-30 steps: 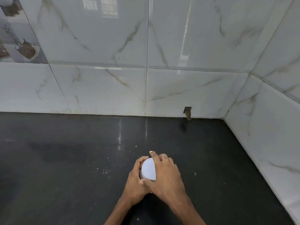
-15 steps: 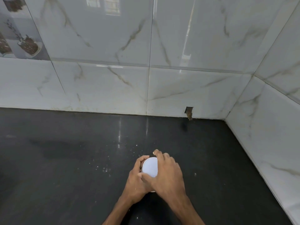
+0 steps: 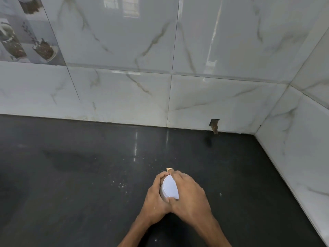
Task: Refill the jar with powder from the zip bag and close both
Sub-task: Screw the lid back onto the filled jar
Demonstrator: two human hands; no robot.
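A small jar with a white round lid [image 3: 170,188] stands on the black counter [image 3: 71,184], low in the middle of the head view. My left hand [image 3: 155,200] wraps around the jar's body from the left. My right hand [image 3: 189,196] lies over the lid from the right, thumb on its near edge and fingers curled over the far edge. The jar's body is almost fully hidden by both hands. No zip bag is in view.
White powder specks [image 3: 122,185] are scattered on the counter left of the jar. Marble-look tiled walls [image 3: 124,97] close the back and right side, meeting in a corner at the right. A small notch [image 3: 214,124] sits at the back wall's base.
My right hand has turned slightly on the lid, the thumb shifting along its near edge. Both hands stay on the jar in the same spot; the camera has tilted a little.
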